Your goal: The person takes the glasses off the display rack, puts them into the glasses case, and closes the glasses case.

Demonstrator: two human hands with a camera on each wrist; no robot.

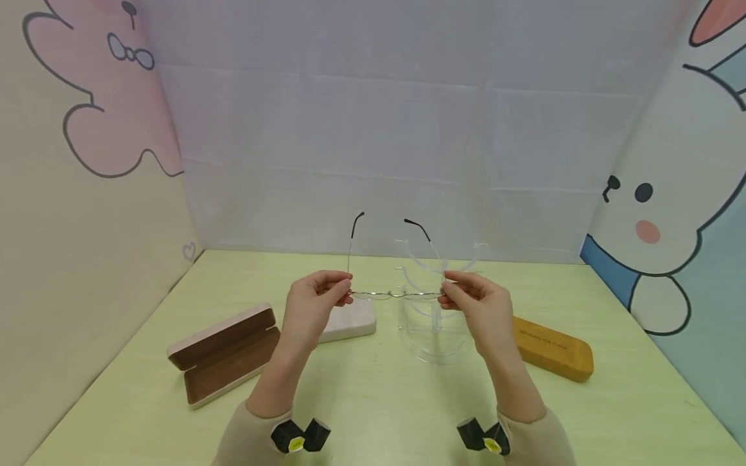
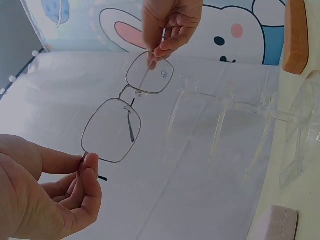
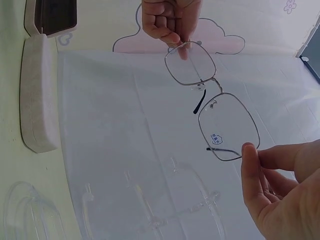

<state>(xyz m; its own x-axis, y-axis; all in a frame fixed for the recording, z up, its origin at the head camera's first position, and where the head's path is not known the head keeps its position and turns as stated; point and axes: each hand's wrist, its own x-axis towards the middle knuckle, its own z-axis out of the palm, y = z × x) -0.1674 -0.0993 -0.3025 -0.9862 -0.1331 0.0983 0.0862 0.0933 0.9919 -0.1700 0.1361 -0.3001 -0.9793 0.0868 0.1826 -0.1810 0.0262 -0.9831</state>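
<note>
Left hand [image 1: 311, 304], right hand [image 1: 474, 304] pinch glasses [image 1: 396, 295]; lens sticker [image 3: 215, 137] unreadable.

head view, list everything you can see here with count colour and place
glasses: 1, thin silver frame with black arm tips, held in the air over the table, arms open
open case: 1, pale outside and brown inside, left on the table
closed pale case: 1, whitish, behind the left hand
closed tan case: 1, yellow-brown, right on the table
clear stand: 1, see-through plastic, middle of the table behind the glasses
table: 1, light green
left hand: pinches the left end of the frame
right hand: pinches the right end of the frame
</note>
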